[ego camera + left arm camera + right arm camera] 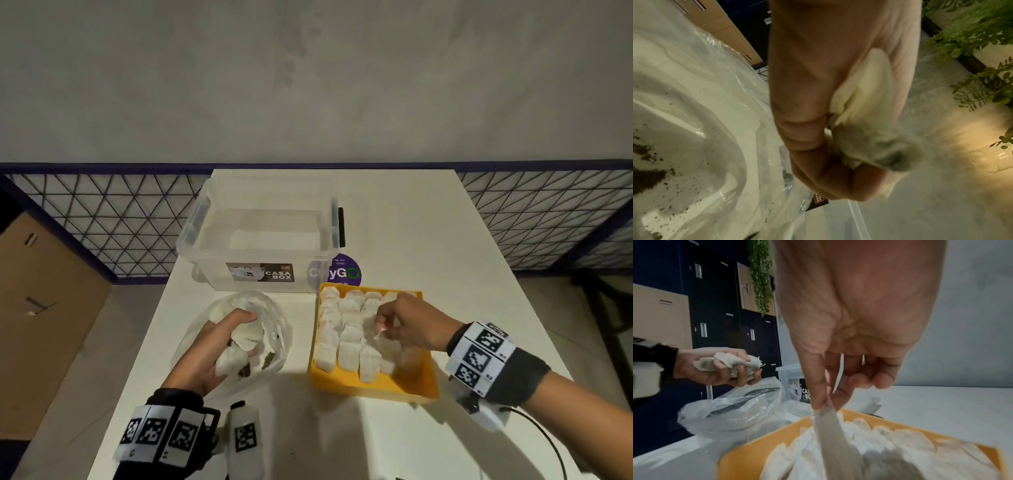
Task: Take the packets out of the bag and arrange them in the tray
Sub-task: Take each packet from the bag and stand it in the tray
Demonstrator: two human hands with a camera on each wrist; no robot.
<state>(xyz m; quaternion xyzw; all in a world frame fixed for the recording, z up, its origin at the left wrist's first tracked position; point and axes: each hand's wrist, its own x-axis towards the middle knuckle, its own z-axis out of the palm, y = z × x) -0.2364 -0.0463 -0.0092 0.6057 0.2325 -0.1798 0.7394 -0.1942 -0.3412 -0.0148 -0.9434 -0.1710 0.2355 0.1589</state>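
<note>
Our right hand (399, 320) pinches one packet (830, 426) by its top edge over the nearly full yellow tray (370, 385); our left hand (219, 346) clenches a bunch of packets (239, 342) above the bag (274, 329); squeezing may burst one, since loose grains already lie in the bag; setting this one down could topple the rows.

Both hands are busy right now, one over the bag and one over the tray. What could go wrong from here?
1. The left hand grips a bunch of packets at once; one could slip out onto the table.
2. Dark loose grains lie inside the plastic bag; a squeezed packet may be leaking.
3. The right hand pinches one packet by its top edge over the crowded yellow tray, so setting it down could knock the rows askew.
</note>
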